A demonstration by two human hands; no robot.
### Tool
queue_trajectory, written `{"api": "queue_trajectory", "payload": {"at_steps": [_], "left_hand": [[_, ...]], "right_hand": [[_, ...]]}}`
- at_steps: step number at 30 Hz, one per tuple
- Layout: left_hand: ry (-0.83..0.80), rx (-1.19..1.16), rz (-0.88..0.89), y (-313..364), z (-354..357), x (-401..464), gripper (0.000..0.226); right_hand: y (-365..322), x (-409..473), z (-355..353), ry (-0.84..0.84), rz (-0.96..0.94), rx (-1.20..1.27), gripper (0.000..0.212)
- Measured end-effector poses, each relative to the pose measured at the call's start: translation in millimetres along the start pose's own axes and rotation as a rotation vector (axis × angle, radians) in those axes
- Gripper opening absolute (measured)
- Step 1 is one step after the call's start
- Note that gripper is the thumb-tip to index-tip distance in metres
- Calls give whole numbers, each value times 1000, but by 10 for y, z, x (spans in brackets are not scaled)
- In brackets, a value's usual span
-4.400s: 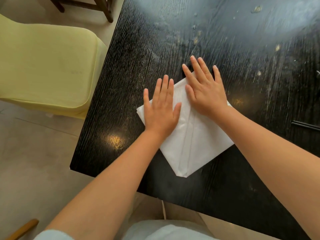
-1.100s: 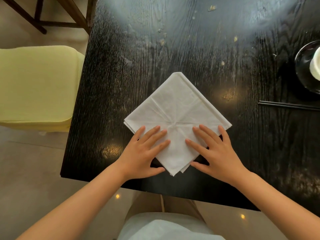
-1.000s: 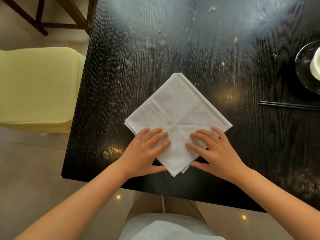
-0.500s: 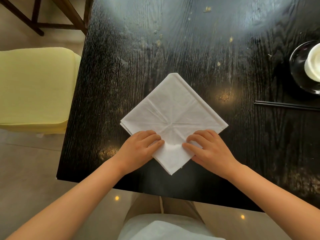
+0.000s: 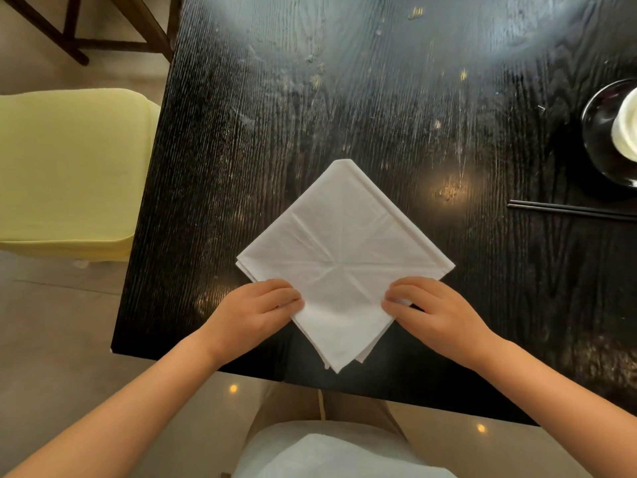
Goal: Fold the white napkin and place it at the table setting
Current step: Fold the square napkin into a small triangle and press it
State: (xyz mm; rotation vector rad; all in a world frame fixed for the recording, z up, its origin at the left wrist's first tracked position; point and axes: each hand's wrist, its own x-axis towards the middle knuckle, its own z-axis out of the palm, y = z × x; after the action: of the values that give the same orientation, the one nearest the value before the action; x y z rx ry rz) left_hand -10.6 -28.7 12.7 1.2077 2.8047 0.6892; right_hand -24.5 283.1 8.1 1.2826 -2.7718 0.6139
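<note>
The white napkin [image 5: 339, 250] lies folded into a diamond on the black table [image 5: 344, 98], one corner pointing at me near the front edge. My left hand [image 5: 256, 310] grips its lower left edge with curled fingers. On the lower right edge, my right hand [image 5: 436, 310] pinches the layers the same way. The near corner shows several stacked layers. The table setting is at the right: a black plate [image 5: 599, 132] with a white bowl [image 5: 625, 129] and black chopsticks [image 5: 568, 212].
A yellow covered chair [image 5: 69, 167] stands left of the table. Dark wooden chair legs [image 5: 69, 32] are at the top left. The table's front edge runs just below the napkin's near corner. Crumbs and smears mark the tabletop.
Both hands went from lying flat on the napkin's lower half to curling and sliding outward onto its two lower edges. Earlier still, the napkin was turned over and squared into a diamond.
</note>
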Motion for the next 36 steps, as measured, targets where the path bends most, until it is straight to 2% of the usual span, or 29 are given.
{"api": "queue_trajectory", "payload": {"at_steps": [4, 9, 12, 18, 22, 25, 31, 36], "left_hand": [[43, -96, -144, 75, -55, -11, 21], [386, -119, -457, 82, -191, 205, 20], [504, -147, -558, 9, -263, 415, 16], [499, -100, -637, -188, -227, 730, 17], [443, -106, -696, -312, -96, 840, 16], [383, -95, -747, -372, -7, 889, 16], [371, -47, -784, -425, 109, 907, 13], [379, 5, -798, -460, 177, 888, 14]], "right_hand": [[-103, 43, -37, 38, 100, 101, 16], [-113, 315, -199, 276, 375, 237, 15], [-70, 541, -291, 421, 471, 270, 11], [73, 850, -291, 457, 669, 236, 13], [186, 907, -169, 366, 811, 201, 6], [261, 926, -63, 292, 911, 201, 11], [312, 994, 56, 273, 975, 136, 15], [356, 1043, 93, 253, 969, -24, 19]]}}
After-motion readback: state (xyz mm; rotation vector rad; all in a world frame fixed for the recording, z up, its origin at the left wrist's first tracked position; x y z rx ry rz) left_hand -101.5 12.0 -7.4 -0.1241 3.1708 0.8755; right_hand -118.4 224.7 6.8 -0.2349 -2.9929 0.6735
